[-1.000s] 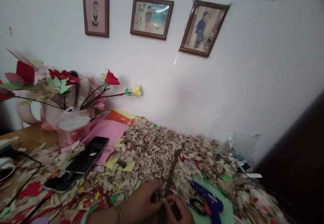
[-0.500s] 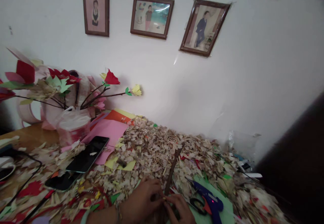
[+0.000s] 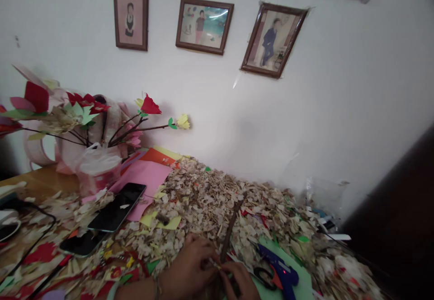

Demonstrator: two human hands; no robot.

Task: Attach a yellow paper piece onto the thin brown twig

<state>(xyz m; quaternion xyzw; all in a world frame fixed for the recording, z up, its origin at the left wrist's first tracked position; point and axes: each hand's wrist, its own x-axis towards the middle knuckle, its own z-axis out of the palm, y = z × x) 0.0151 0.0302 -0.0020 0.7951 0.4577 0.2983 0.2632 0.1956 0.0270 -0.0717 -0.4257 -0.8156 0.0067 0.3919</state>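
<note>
The left hand (image 3: 190, 268) and right hand (image 3: 237, 282) each grip the twig (image 3: 232, 223) tightly at its lower end, fiddly work that likely calls for steadiness.

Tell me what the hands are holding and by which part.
Both the left hand and the right hand pinch a thin brown stick at its near, lower end; the rest slants up over the paper scraps.
</note>
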